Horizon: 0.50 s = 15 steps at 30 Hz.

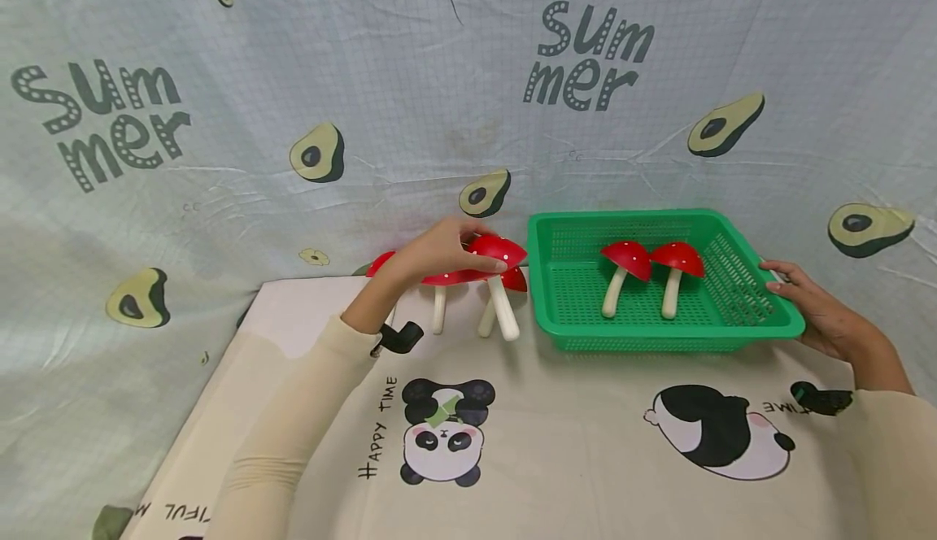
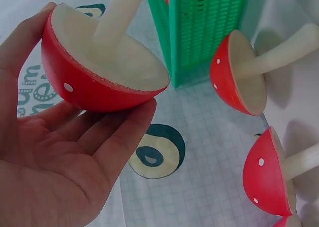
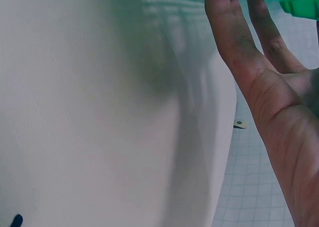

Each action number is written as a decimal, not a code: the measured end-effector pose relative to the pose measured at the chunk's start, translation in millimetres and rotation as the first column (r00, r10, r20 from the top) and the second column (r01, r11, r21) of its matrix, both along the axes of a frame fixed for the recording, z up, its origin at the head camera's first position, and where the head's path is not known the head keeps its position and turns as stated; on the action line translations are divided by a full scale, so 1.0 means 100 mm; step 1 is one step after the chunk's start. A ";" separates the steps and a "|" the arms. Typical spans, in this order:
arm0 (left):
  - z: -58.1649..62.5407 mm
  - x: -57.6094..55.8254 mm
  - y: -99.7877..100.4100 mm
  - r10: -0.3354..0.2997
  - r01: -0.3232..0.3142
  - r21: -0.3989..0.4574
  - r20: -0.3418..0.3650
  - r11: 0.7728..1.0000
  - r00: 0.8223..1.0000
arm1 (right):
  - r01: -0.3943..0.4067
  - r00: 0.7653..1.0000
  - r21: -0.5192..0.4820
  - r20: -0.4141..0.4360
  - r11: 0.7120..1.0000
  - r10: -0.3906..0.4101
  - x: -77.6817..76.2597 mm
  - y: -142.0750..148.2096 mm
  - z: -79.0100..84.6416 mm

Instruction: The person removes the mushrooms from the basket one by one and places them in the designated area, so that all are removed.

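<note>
My left hand [image 1: 446, 249] grips the red, white-dotted cap of a toy mushroom [image 1: 503, 308], its pale stem pointing down and toward me. In the left wrist view, the fingers and thumb hold this mushroom [image 2: 99, 90] round the cap, clear of the others. Behind and beside that hand, more mushrooms [image 1: 439, 312] stand along the back of the table, partly hidden by the hand and forearm. At the right, my right hand [image 1: 823, 312] holds the right end of a green plastic basket [image 1: 659, 333]. Two red mushrooms [image 1: 619, 289] lie inside it.
A pale cloth with panda prints covers the table [image 1: 571, 442]. Directly behind the basket hangs a cloth backdrop [image 1: 410, 117] with avocado prints and lettering. The basket's left wall stands close beside the held mushroom.
</note>
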<state>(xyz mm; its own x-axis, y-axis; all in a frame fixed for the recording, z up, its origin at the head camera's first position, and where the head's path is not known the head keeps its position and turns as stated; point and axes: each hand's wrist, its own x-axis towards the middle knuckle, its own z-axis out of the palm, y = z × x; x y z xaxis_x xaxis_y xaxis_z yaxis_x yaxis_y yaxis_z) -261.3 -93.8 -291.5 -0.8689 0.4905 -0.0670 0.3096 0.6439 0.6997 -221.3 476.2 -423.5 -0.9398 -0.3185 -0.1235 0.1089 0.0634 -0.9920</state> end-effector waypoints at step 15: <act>-0.12 -0.01 -0.22 0.024 -0.024 -0.052 -0.005 0.998 1.000 | 0.010 1.000 0.009 -0.002 1.000 -0.010 -0.01 0.01 -0.02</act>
<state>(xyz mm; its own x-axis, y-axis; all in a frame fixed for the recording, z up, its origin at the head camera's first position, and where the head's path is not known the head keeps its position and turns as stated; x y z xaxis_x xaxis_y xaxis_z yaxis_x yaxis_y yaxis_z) -262.5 -115.4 -303.6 -0.8806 0.4656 -0.0878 0.2969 0.6867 0.6636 -222.1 477.1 -425.0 -0.9431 -0.3082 -0.1245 0.1075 0.0717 -0.9916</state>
